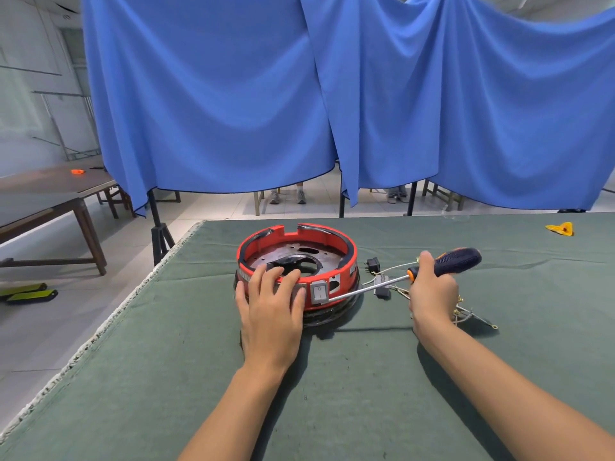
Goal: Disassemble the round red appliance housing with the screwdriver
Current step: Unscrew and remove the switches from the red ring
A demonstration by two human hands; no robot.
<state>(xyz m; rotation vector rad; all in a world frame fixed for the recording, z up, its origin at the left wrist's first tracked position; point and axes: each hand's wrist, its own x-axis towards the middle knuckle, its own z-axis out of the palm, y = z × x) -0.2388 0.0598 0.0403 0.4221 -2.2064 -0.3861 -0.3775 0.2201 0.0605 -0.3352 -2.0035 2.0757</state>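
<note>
The housing [297,261] is pinned down by the left hand [271,306], fingers spread over the rim. The screwdriver [416,274] is gripped by the right hand [432,291], fingers curled round the handle, tip at the housing's side.

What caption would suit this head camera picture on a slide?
Left hand steadies the red housing while the right hand works a screwdriver against its side beside the switch.

One head-worn wide-angle view, looking forward and down.

The camera sits above the near edge of the bench [366,377], close enough that both forearms enter from the bottom. It faces across the bench toward the blue curtain [233,94] behind it, with floor and another table [50,191] at the left.
</note>
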